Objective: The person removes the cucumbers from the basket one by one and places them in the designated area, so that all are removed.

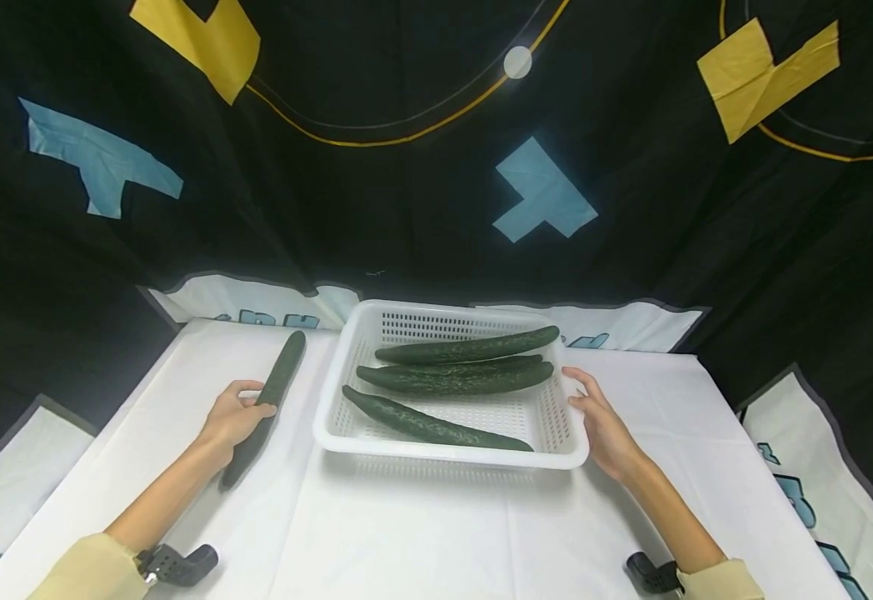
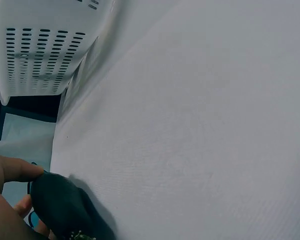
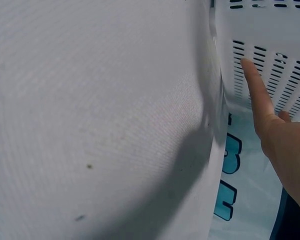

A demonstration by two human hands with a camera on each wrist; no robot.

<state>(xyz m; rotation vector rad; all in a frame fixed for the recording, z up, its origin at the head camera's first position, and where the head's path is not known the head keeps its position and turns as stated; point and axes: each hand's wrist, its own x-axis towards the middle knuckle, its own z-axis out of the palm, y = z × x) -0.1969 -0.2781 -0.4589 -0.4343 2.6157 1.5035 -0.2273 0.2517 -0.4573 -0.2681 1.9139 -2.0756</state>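
Observation:
At the left of the head view, a long dark green cucumber (image 1: 284,371) lies slantwise on the white cloth. My left hand (image 1: 236,417) grips it around the middle, thumb on the near side and fingers across it. The left wrist view shows the blunt end of this cucumber (image 2: 60,202) beside the fingers. A white perforated plastic basket (image 1: 451,461) stands in the middle with several cucumbers (image 1: 455,379) lying crosswise inside. My right hand (image 1: 607,425) is at the basket's right wall. In the right wrist view a straight finger (image 3: 260,97) touches the slotted side.
A white cloth covers the table (image 1: 399,533). Behind it hangs a black curtain (image 1: 376,217) with yellow and blue patches and a white lower border. Its border also hangs beside the table at left and right.

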